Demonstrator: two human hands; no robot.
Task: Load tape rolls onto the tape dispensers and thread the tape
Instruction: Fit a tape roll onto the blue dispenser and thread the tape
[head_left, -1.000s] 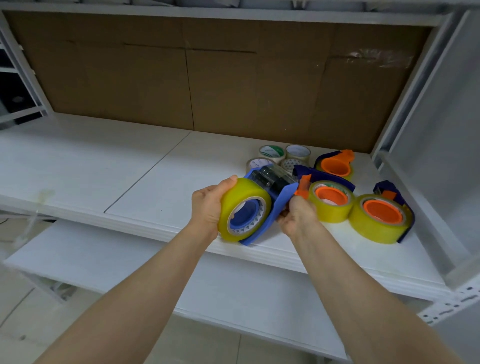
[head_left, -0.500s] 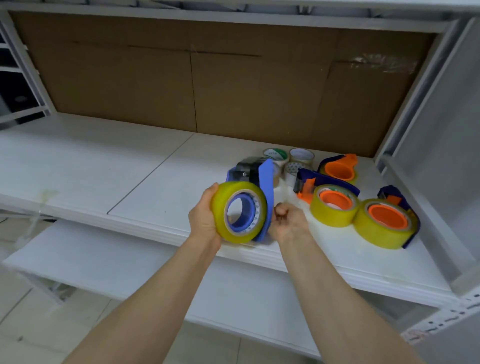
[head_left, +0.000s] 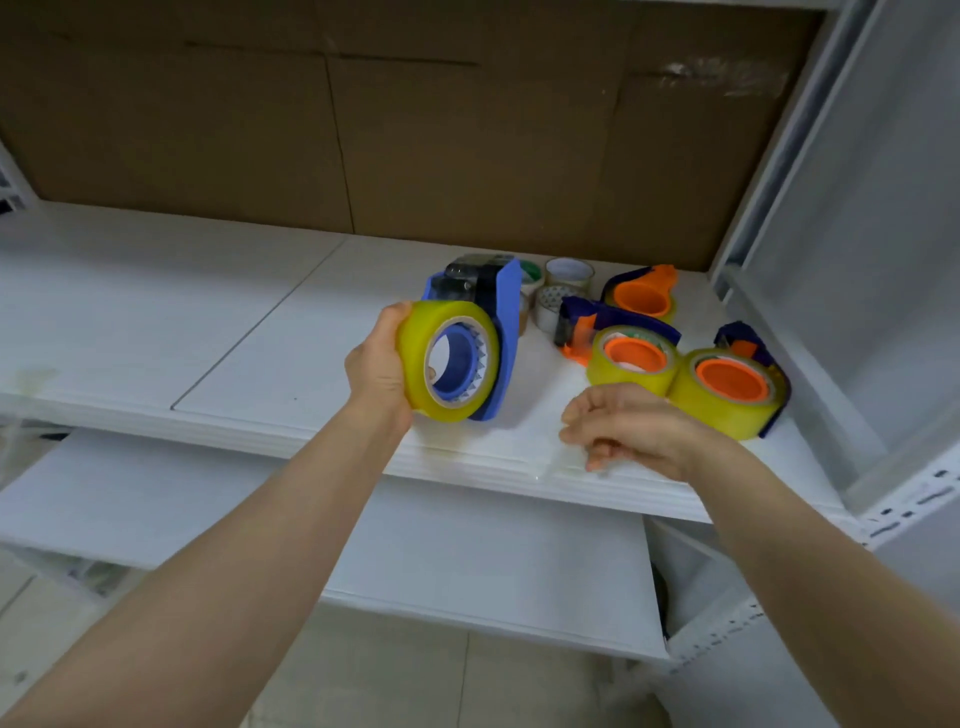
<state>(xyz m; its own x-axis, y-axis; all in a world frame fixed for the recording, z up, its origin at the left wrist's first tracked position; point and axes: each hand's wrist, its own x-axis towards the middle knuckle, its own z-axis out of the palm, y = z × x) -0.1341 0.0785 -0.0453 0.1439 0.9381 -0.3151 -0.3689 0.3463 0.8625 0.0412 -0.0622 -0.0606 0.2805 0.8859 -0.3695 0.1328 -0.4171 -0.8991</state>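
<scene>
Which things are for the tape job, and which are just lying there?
For the job: yellow tape roll, gripped by the left hand; blue dispenser; orange dispensers holding rolls.
Lying about: small rolls at the back; cardboard behind the shelf.

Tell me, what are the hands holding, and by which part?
Left hand grips the yellow tape roll on the blue dispenser by its outer rim; right hand appears empty.

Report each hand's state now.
Left hand: grips the yellow translucent tape roll on the blue plastic dispenser.
Right hand: fingers loosely curled; any hold cannot be told.
</scene>
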